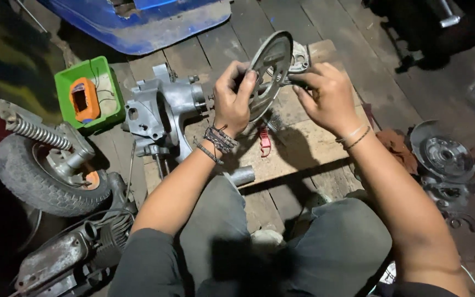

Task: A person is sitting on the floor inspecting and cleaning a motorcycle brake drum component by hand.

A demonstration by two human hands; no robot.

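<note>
Metal disc [270,66] (both hands gripping)

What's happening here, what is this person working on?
A person sits over a wooden board on the floor, holding a round metal disc up on edge. The left hand grips its lower rim and the right hand is at its far side, by a dark part I can't make out. A grey engine casing lies just left of the hands, with a green tray and a small wheel further left. More metal discs lie to the right.
</note>
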